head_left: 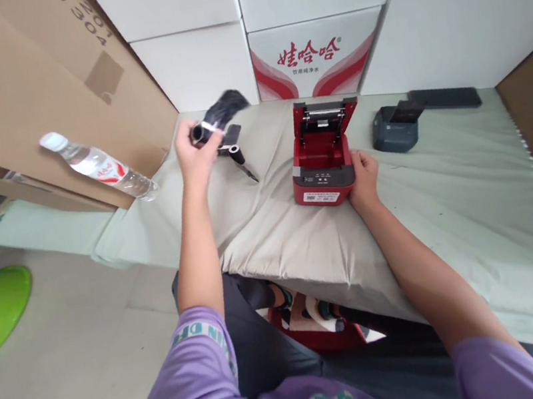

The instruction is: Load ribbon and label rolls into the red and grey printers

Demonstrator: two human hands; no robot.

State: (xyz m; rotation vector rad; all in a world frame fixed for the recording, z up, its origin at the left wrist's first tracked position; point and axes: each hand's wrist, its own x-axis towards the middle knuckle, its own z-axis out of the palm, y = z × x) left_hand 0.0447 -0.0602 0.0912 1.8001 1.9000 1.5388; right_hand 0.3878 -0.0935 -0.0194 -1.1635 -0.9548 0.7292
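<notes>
The left hand (195,151) was raised above the tabletop (448,197), fingers clamped around a dark roll (205,130) with a pale band near its end; blurred black film (227,104) fanned out from it toward one o'clock. Just below, at four o'clock from that hand, a second black spool (237,153) lay on the pale green cloth. The right hand (364,174) rested against the right side of a red printer (323,157), fingers curled on its edge. The printer sat with its lid open, showing a dark hollow, a row of buttons and a white label at the front. At three o'clock from it lay a grey device (394,128); at nine o'clock, a water bottle (99,166).
</notes>
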